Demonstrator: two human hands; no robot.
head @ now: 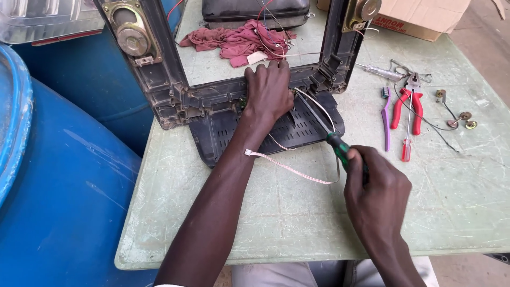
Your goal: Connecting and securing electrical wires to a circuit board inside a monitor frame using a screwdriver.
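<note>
Television front frame (175,95): black plastic, standing upright near the table's far-left edge, its open window facing you; it sits at 12 o'clock from your hands.
Left hand (268,93): yours, palm down on the frame's bottom rail, fingers curled over the rail's top edge and pressing it steady; it grips the rail only.
Right hand (374,183): yours, closed in a fist around the handle of the screwdriver, at 5 o'clock from the left hand.
Screwdriver (340,148): green-and-black handle, shaft running toward 11 o'clock to the frame's lower rail beside your left hand; whether the tip is seated I cannot tell.
Vented panel (297,130): dark slotted plastic lying flat under the frame's base.
Ribbon cable (289,169): pale strip looping from the frame down to 6 o'clock, between your two arms.
Speakers (130,34): one on each upper side of the frame.
Red rag (236,40): crumpled, at 12 o'clock behind the frame.
Pliers (406,106): red-handled, at 3 o'clock.
Purple toothbrush (386,117): just left of the pliers.
Table (255,223): scratched pale green top.
Blue barrel (64,191): at 9 o'clock, beside the table.
</note>
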